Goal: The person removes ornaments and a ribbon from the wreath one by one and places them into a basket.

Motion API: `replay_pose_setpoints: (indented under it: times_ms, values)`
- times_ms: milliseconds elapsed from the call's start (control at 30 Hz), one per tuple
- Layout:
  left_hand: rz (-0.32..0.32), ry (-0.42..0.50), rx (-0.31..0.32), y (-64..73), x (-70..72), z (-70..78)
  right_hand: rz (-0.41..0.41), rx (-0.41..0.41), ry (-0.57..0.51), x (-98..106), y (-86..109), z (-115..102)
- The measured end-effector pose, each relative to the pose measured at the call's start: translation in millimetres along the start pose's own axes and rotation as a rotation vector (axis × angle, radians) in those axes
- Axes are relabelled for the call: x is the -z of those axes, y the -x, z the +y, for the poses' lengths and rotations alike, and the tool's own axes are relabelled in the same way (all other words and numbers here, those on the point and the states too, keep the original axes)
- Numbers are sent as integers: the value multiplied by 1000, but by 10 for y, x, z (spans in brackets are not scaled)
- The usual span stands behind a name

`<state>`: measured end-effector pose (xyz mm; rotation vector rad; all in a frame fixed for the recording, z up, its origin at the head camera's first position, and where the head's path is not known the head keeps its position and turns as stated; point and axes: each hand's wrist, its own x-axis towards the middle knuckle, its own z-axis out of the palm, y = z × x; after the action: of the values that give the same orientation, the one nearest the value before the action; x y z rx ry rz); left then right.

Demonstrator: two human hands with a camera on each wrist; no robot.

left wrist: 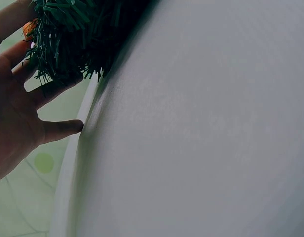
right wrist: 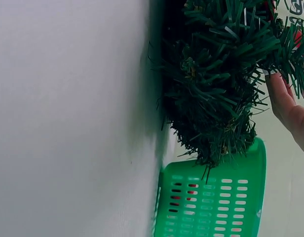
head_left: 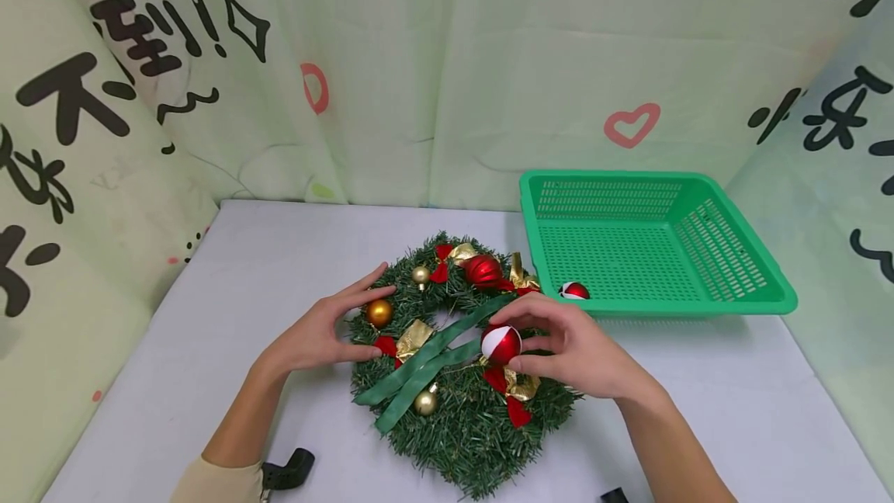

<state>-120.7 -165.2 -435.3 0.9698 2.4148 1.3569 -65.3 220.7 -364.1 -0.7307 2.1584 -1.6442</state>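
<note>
A green wreath [head_left: 454,441] lies on the white table with red and gold bows, gold balls and a shiny red ball [head_left: 483,272] on it. Green ribbon [head_left: 419,375] crosses it diagonally. My left hand [head_left: 324,328] rests at the wreath's left side, fingers spread and straight, beside an orange-gold ball [head_left: 379,313]. On the right, my right hand [head_left: 569,344] pinches a red-and-white Christmas ball [head_left: 501,345] between thumb and fingers, over the wreath's right part. In the right wrist view, wreath needles [right wrist: 216,74] hide most of that hand.
A green plastic basket [head_left: 698,307] stands at the back right, close to the wreath, with another red-and-white ball [head_left: 575,291] in its near left corner. Printed curtains [head_left: 433,84] enclose the table [head_left: 293,247]. Black wrist gear [head_left: 289,470] shows at the left wrist.
</note>
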Motion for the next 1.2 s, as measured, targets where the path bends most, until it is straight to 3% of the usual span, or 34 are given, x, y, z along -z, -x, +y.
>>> replay_pose_setpoints:
  times_ms: [167,600,1200]
  values:
    - [0,-1,4,1,-1,2,17,-13,-24,45,9,-2]
    - [-1,8,-1,-1,1,16,69,8,30,136,35,-48]
    - [-7,0,-5,-10,4,-9,131,17,-39,237,52,-72]
